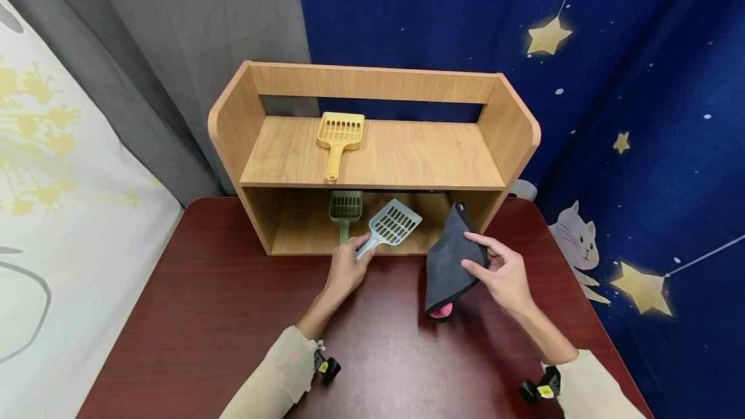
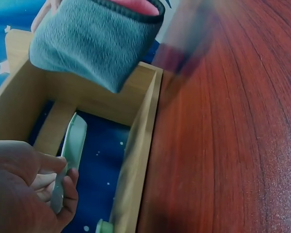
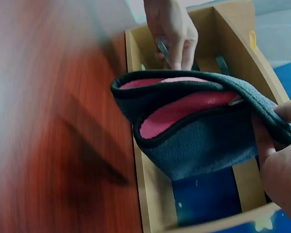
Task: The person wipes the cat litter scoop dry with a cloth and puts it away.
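Note:
My left hand (image 1: pixel 347 268) grips the handle of a pale blue litter scoop (image 1: pixel 394 222), whose slotted head tilts up before the lower shelf. To its right my right hand (image 1: pixel 505 271) pinches a folded grey cloth (image 1: pixel 451 264) with black edging and pink inner side, held above the table front. In the right wrist view the folds of the cloth (image 3: pixel 199 131) show pink between dark borders. A green litter scoop (image 1: pixel 346 207) lies on the lower shelf, its handle end partly behind my left hand. On the upper shelf rests a yellow litter scoop (image 1: pixel 340 134).
A two-tier wooden shelf (image 1: pixel 372 186) stands at the back of the dark red table (image 1: pixel 233 315). Behind it hang a grey curtain (image 1: pixel 192 31) and a blue curtain (image 1: pixel 431 11) with stars. A white patterned cloth (image 1: pixel 70 212) hangs at the left.

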`<state>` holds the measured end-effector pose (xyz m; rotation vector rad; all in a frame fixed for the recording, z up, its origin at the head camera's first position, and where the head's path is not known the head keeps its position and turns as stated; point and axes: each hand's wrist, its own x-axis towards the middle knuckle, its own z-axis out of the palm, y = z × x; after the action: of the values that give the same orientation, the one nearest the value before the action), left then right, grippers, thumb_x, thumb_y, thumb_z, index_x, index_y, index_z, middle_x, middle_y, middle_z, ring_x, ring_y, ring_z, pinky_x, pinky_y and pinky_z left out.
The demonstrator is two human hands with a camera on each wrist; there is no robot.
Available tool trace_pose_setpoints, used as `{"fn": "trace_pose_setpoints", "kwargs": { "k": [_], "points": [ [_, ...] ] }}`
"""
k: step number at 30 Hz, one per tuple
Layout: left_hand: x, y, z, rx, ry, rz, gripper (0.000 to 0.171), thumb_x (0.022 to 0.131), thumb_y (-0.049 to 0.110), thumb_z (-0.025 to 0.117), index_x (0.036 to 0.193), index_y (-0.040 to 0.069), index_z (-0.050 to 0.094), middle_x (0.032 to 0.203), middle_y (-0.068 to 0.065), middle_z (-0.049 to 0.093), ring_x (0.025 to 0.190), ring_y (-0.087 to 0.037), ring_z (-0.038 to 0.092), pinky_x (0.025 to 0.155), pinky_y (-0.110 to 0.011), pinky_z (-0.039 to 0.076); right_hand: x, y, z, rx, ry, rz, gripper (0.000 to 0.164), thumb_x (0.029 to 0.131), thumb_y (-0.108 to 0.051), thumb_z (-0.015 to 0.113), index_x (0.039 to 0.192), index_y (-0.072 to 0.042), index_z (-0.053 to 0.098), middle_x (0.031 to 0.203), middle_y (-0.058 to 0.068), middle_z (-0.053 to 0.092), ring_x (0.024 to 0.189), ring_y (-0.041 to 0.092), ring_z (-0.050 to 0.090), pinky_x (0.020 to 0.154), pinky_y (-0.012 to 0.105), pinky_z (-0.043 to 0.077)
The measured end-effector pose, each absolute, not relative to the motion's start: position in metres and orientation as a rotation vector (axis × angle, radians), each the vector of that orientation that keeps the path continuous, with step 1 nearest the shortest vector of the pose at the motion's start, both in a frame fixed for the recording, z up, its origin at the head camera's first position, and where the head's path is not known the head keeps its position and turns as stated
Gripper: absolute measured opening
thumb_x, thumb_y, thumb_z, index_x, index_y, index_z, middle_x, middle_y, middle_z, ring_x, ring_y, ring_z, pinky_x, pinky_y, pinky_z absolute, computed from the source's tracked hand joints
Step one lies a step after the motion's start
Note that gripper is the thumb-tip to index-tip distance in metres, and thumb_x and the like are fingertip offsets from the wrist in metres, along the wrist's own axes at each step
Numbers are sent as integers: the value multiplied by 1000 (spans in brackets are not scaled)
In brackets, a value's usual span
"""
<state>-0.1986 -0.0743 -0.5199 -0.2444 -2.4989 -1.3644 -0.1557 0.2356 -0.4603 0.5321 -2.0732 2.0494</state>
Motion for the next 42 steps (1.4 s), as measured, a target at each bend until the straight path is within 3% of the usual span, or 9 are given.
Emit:
{"fn": "trace_pose_setpoints", "kwargs": {
  "k": [14, 19, 23, 29, 34, 37, 42],
  "points": [
    [-221, -59, -544, -186, -2546, -1445, 43, 94, -3, 73, 135, -13, 64, 121, -31, 71, 101, -39, 69, 87, -53, 56, -158, 306, -454, 568, -2276, 2069, 48, 90, 19, 71, 137, 15, 59, 110, 5, 76, 96, 14, 77, 79, 28, 62],
    [-228, -53, -556, -166, -2566, -1449, 44, 95, -4, 72, 136, -15, 62, 122, -33, 70, 104, -42, 69, 89, -53, 57, -155, 326, -453, 549, -2445, 1895, 47, 91, 15, 73, 136, 11, 63, 95, 6, 72, 83, 14, 74, 73, 25, 60],
    [-232, -49, -560, -153, -2561, -1435, 46, 94, -6, 70, 137, -15, 61, 121, -34, 69, 105, -44, 69, 91, -55, 56, -154, 340, -448, 509, -2574, 1657, 46, 90, 9, 77, 135, 5, 67, 78, 1, 58, 67, 11, 62, 64, 22, 52],
    [-240, -42, -564, -144, -2509, -1411, 44, 92, -7, 69, 135, -14, 63, 112, -34, 69, 104, -49, 68, 91, -61, 54, -156, 359, -439, 487, -2639, 1433, 47, 90, 6, 80, 135, 1, 69, 80, -4, 61, 62, 7, 60, 58, 21, 49],
    [-252, -37, -581, -121, -2460, -1351, 36, 90, -6, 67, 126, -10, 66, 97, -27, 68, 92, -44, 68, 81, -58, 54, -163, 366, -441, 477, -2629, 1225, 47, 85, 9, 82, 130, -2, 73, 68, -7, 36, 51, 4, 33, 47, 27, 32],
    [-257, -32, -586, -93, -2444, -1352, 32, 90, -4, 67, 122, -9, 66, 94, -26, 67, 88, -44, 67, 78, -58, 54, -166, 366, -449, 488, -2629, 1171, 46, 84, 13, 81, 128, 0, 73, 75, 0, 51, 53, 4, 40, 49, 25, 34],
    [-264, -21, -591, -82, -2406, -1369, 20, 88, -6, 67, 107, -8, 66, 88, -27, 67, 83, -49, 68, 73, -62, 52, -168, 355, -466, 519, -2652, 1235, 46, 86, 13, 80, 129, 1, 73, 108, 14, 70, 64, 4, 58, 58, 18, 47]
  ]
}}
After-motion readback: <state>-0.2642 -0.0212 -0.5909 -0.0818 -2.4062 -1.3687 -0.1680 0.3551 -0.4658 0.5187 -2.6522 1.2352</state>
